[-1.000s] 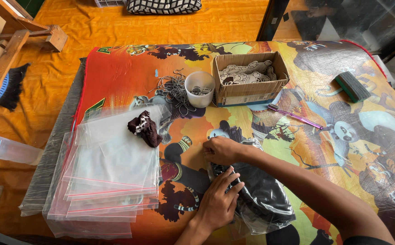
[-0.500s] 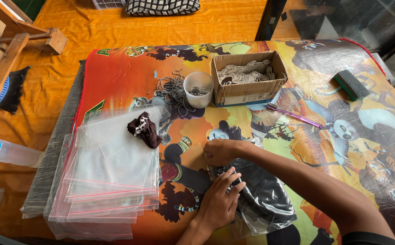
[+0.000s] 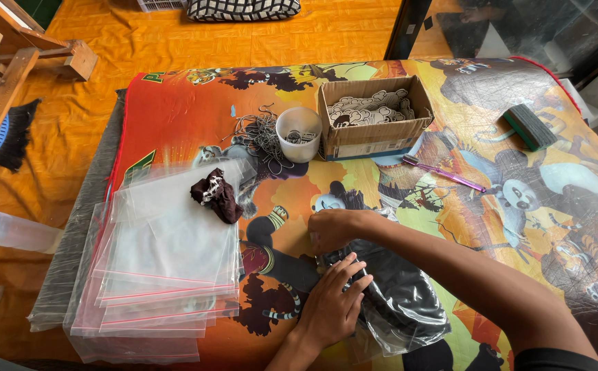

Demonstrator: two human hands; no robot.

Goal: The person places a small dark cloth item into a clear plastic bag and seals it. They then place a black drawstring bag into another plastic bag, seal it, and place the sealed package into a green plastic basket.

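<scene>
My left hand [image 3: 332, 300] lies flat on the near end of a clear plastic bag holding a dark folded garment [image 3: 398, 295], fingers spread toward the bag's opening. Just beyond it, my right hand [image 3: 333, 229] curls over the bag's far edge, with its forearm crossing above the bag from the right. Both hands press the bag against the cartoon-printed table cover [image 3: 196, 113]. To the left, a stack of clear zip bags [image 3: 161, 268] lies with a small dark crumpled cloth [image 3: 216, 196] resting on it.
At the back stand a white cup [image 3: 299, 134], a pile of thin wire hooks [image 3: 261, 134] and a cardboard box of tags [image 3: 374, 117]. A purple toothbrush [image 3: 443, 172] and green eraser block [image 3: 530, 126] lie right. A bottle [image 3: 7, 230] and brush [image 3: 10, 134] sit left.
My left hand has shifted slightly on the bag's near end and the fingers have spread; my right hand stays on the far edge. Nothing else has moved.
</scene>
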